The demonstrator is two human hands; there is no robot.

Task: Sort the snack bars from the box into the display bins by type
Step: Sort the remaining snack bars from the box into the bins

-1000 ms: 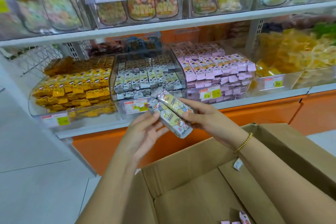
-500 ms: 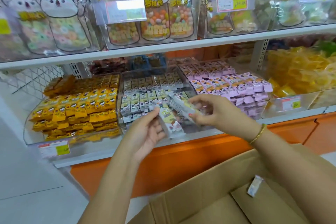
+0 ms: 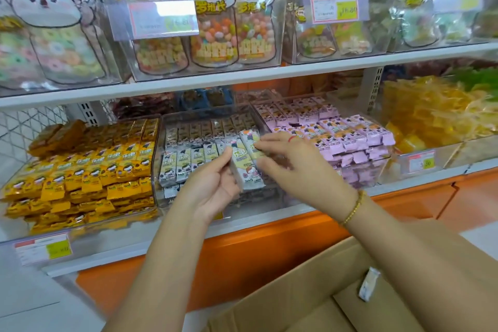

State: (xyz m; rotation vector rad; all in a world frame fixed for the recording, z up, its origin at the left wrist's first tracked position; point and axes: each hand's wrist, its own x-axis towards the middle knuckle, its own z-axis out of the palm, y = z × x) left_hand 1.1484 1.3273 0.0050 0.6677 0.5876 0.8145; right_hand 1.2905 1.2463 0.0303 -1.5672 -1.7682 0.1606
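My left hand [image 3: 213, 186] grips a small stack of grey-and-cream snack bars [image 3: 244, 167] just above the front of the middle clear bin [image 3: 215, 205]. With thumb and fingers, my right hand [image 3: 293, 164] pinches the top bar [image 3: 250, 140] over the rows of matching grey bars [image 3: 194, 153] in that bin. Yellow bars [image 3: 89, 170] fill the bin on the left. On the right, pink bars [image 3: 342, 132] fill another. The cardboard box [image 3: 310, 302] stands open at the lower right, with one loose bar [image 3: 368, 283] on its flap.
An upper shelf [image 3: 242, 77] carries clear bins of bagged candy with price tags. A bin of loose yellow sweets [image 3: 431, 113] sits at the far right. The shelf base is orange [image 3: 256, 259]. White floor shows at the lower left.
Both hands have moved up and forward with the grey bars, from in front of the shelf edge to over the middle bin. The view has come closer to the shelf.
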